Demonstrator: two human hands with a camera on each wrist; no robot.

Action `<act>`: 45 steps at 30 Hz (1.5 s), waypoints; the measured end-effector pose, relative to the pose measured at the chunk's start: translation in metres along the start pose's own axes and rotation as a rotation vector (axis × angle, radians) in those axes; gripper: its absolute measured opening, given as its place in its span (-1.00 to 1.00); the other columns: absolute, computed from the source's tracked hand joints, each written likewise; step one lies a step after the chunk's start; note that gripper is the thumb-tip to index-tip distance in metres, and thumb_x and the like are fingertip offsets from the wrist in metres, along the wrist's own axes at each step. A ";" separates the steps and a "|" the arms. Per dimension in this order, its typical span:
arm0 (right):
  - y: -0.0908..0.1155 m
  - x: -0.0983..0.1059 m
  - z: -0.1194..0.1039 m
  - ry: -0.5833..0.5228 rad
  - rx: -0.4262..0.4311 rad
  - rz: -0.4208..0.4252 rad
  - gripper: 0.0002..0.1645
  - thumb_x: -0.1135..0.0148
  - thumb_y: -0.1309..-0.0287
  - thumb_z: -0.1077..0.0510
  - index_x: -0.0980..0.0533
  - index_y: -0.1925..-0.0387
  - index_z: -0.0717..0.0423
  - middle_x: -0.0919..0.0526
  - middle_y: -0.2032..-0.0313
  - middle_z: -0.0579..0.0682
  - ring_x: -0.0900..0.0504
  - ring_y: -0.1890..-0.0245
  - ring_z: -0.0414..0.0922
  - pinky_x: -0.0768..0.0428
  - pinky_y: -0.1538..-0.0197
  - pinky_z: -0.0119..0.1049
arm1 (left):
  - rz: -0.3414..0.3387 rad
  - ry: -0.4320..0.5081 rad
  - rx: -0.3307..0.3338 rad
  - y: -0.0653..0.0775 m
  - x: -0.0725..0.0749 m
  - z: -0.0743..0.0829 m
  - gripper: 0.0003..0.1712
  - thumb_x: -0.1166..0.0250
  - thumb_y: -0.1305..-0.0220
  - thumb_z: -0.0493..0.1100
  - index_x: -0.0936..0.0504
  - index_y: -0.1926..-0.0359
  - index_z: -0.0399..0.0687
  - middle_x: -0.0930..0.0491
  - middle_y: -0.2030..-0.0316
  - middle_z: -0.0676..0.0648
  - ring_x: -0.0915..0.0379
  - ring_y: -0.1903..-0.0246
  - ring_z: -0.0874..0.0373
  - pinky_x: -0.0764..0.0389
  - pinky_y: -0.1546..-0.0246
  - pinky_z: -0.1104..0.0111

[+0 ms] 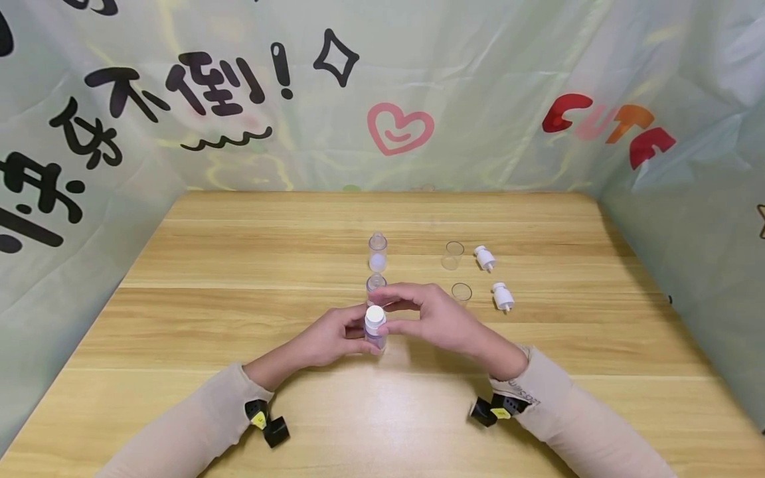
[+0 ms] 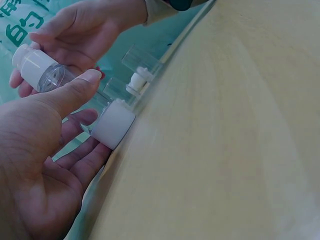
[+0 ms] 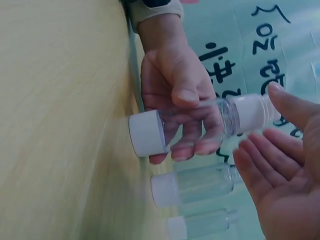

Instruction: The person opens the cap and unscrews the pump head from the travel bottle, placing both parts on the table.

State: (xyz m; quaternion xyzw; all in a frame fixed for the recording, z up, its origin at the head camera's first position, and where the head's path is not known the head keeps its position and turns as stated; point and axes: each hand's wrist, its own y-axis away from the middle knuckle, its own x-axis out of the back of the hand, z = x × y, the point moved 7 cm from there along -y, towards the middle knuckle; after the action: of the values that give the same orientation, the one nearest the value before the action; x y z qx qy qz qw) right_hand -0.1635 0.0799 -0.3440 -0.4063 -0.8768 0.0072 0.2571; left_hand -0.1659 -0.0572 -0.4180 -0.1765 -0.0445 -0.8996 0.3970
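My left hand (image 1: 339, 337) grips a clear bottle (image 3: 192, 125) with a white base, thumb on one side and fingers behind it. The bottle stands upright near the middle of the table. A white pump top (image 3: 251, 112) sits on its neck. Around that pump top lies my right hand (image 1: 439, 317), its thumb and fairly straight fingers spread on either side. The right thumb is close against the pump top; firm contact cannot be told. Just beyond the hands is a second clear bottle (image 1: 376, 283), partly hidden, with a third bottle (image 1: 377, 252) behind it.
On the right of the wooden table (image 1: 239, 252) lie two white pump tops, a nearer one (image 1: 503, 297) and a farther one (image 1: 485, 257). Beside them stand two clear caps, one farther back (image 1: 453, 256) and one nearer (image 1: 461, 292). A printed curtain (image 1: 478, 66) encloses the table.
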 end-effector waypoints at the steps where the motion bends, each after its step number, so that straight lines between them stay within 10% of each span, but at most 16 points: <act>1: 0.001 0.000 -0.003 0.049 0.025 0.018 -0.38 -0.44 -0.10 0.14 -0.50 -0.20 0.20 -0.62 -0.10 0.01 -0.62 -0.04 -0.14 -0.55 -0.17 -0.28 | 0.001 0.000 -0.004 0.000 0.000 0.000 -0.42 -0.46 -0.15 -0.17 -0.51 -0.19 -0.16 -0.61 -0.06 -0.09 -0.56 -0.06 0.10 -0.56 -0.07 0.39; 16: 0.011 -0.011 -0.029 0.510 0.184 0.220 -0.33 -0.46 -0.07 -0.03 -0.49 -0.19 0.10 -0.62 -0.08 -0.03 -0.61 -0.05 -0.14 -0.54 -0.15 -0.35 | 0.005 -0.008 -0.034 -0.002 0.000 0.001 -0.41 -0.45 -0.16 -0.16 -0.50 -0.21 -0.15 -0.62 -0.02 -0.07 -0.56 -0.05 0.11 -0.57 -0.06 0.38; 32: 0.011 -0.017 -0.028 0.494 0.161 0.287 -0.50 -0.49 -0.06 0.06 -0.56 -0.04 0.08 -0.69 0.06 -0.11 -0.65 0.15 -0.24 -0.63 0.03 -0.39 | -0.010 0.018 -0.050 -0.002 -0.001 0.002 -0.40 -0.44 -0.18 -0.20 -0.49 -0.23 -0.14 -0.56 -0.15 -0.11 -0.57 -0.03 0.14 -0.58 -0.05 0.37; 45: 0.006 -0.010 -0.017 0.346 0.063 0.182 -0.53 -0.45 -0.09 0.04 -0.60 -0.03 0.10 -0.70 0.06 -0.07 -0.68 0.15 -0.21 -0.63 0.03 -0.40 | -0.010 0.016 -0.033 0.000 -0.001 0.002 -0.37 -0.41 -0.21 -0.20 -0.45 -0.29 -0.11 -0.53 -0.18 -0.13 -0.55 -0.07 0.10 -0.59 -0.03 0.38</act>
State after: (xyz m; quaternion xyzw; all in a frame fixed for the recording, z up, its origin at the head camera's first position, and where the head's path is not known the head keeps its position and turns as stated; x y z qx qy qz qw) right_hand -0.1460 0.0732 -0.3354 -0.4710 -0.7784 -0.0120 0.4149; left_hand -0.1649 -0.0559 -0.4165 -0.1758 -0.0274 -0.9035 0.3900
